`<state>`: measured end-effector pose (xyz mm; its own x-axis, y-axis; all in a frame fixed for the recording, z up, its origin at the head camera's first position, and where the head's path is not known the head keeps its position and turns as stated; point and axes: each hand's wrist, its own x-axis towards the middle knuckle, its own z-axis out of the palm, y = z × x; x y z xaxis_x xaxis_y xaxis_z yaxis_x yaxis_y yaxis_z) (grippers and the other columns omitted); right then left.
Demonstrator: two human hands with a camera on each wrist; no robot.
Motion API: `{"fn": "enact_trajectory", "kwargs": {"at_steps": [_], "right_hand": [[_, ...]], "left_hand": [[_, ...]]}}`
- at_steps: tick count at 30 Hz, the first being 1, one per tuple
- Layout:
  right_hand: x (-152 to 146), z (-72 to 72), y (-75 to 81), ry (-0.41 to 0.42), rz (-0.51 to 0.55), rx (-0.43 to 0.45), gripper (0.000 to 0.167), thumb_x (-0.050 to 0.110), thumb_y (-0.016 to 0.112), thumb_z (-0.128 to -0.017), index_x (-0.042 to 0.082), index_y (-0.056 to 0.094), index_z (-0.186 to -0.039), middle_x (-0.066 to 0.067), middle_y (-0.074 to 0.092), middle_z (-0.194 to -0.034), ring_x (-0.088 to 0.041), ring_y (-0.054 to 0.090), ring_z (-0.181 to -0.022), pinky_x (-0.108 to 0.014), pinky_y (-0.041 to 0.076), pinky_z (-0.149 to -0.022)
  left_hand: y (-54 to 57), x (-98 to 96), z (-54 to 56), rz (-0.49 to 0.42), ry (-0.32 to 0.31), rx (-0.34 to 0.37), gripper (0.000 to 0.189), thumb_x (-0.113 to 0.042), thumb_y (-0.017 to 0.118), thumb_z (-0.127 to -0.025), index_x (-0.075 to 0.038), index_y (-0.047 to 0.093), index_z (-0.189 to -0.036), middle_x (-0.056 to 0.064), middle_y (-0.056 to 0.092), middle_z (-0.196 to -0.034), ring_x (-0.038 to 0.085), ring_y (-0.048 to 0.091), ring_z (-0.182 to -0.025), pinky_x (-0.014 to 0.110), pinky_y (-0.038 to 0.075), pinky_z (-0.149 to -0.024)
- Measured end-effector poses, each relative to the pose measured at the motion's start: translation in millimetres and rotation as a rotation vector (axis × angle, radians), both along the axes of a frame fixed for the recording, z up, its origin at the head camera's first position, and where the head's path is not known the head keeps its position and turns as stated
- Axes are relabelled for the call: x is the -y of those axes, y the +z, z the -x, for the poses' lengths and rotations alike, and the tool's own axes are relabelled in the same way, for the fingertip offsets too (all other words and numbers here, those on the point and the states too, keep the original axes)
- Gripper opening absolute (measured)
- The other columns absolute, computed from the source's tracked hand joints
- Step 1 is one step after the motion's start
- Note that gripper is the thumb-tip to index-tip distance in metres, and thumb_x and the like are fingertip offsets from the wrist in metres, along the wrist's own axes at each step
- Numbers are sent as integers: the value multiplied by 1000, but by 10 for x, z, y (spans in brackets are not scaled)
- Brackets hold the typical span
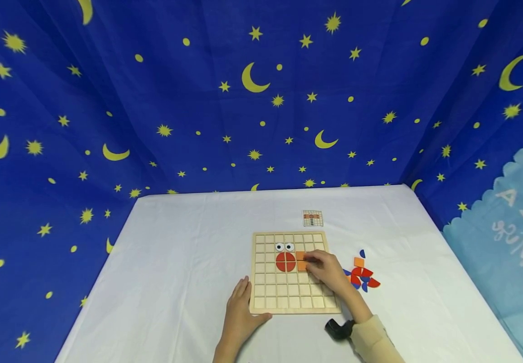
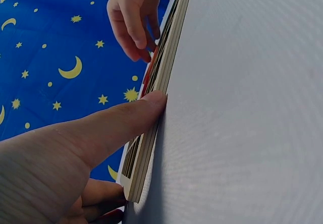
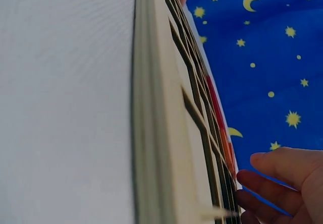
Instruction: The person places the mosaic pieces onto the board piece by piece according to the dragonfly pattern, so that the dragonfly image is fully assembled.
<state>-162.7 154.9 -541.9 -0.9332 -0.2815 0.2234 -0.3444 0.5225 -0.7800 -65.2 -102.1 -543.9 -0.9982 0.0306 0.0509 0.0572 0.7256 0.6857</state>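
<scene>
1. On the white worktop point(image 1: 189, 262), the grid board point(image 1: 288, 290) holds orange squares point(image 1: 300, 255) right of the red circle point(image 1: 280, 266).
2. Right hand point(image 1: 329, 269): grip slightly apart, fingertips at the orange squares.
3. Left hand point(image 1: 239, 308): grip spread, thumb on the board's near edge, fingers beside its left edge.
4. The squares look light and stiff, probably smooth; pinch by opposite edges.

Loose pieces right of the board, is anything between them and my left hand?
Yes: in the head view, the wooden board, then the right forearm, lie between the left hand and the loose pieces.
</scene>
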Motion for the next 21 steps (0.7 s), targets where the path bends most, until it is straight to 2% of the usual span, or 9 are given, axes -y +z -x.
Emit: {"fn": "enact_trajectory", "kwargs": {"at_steps": [4,10,13,21], "right_hand": [[-105,-20,34,-47,1,15,25,4,67,-85,0,67,-110,-11,70,-102,-24,68,-91,-29,57,-78],[-353,-24,52,-154,-55,-69,26,2,68,-83,-1,67,-110,-13,70,-104,-27,65,-91,-38,55,-79],[-486,-28,48,-216,-81,-78,28,0,68,-82,-2,67,-110,-15,69,-105,-29,64,-93,-43,53,-81],[-752,-31,4,-343,-134,-15,32,-2,69,-79,-3,66,-111,-19,69,-102,-32,65,-95,-47,53,-84]], "left_hand": [[-10,-3,1,-2,2,11,98,-29,89,-57,14,45,-133,26,42,-145,42,36,-137,61,31,-108],[-19,-4,13,-4,4,25,99,-30,89,-58,14,44,-134,25,40,-147,41,34,-138,60,31,-109],[-23,-1,15,-1,6,24,99,-31,89,-58,13,44,-134,24,40,-147,40,34,-139,60,31,-109],[-29,11,6,5,-4,9,99,-30,89,-57,14,44,-133,25,41,-146,42,35,-137,61,31,-107]]}}
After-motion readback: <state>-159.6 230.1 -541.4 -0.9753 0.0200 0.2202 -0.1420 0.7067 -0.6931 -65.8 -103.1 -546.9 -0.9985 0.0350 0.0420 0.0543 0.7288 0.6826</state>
